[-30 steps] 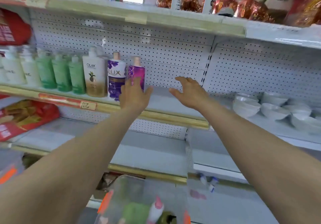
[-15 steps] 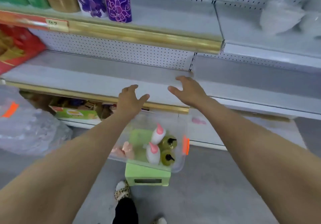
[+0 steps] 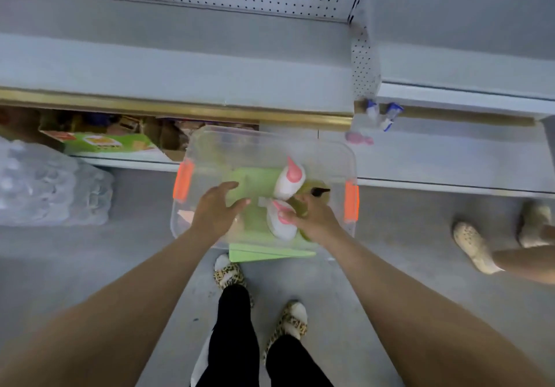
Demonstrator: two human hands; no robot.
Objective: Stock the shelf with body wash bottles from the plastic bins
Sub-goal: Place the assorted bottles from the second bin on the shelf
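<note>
A clear plastic bin (image 3: pixel 192 158) with orange handles stands on a green stool (image 3: pixel 264 255) in front of the shelf (image 3: pixel 180 65). Two white bottles with pink caps, one farther (image 3: pixel 289 180) and one nearer (image 3: pixel 277 221), stand in it beside an olive bottle with a black pump (image 3: pixel 315 189). My left hand (image 3: pixel 216 211) hovers over the bin's left half, fingers spread, holding nothing. My right hand (image 3: pixel 313 220) is down among the bottles. Its fingertips touch the nearer white bottle's pink cap and it covers another olive bottle. Whether it grips either one is hidden.
A shrink-wrapped pack of water bottles (image 3: pixel 51 188) lies on the floor at left. A green carton (image 3: pixel 108 143) sits under the gold-edged shelf. Small blue-capped bottles (image 3: pixel 387 114) lie on the right shelf. Another person's feet (image 3: pixel 477 248) stand at right; my slippered feet (image 3: pixel 228 275) are below the bin.
My view has dropped from the stocked shelf to the bin on the floor. Both hands came down from shelf height into the bin, the right one reaching the bottles.
</note>
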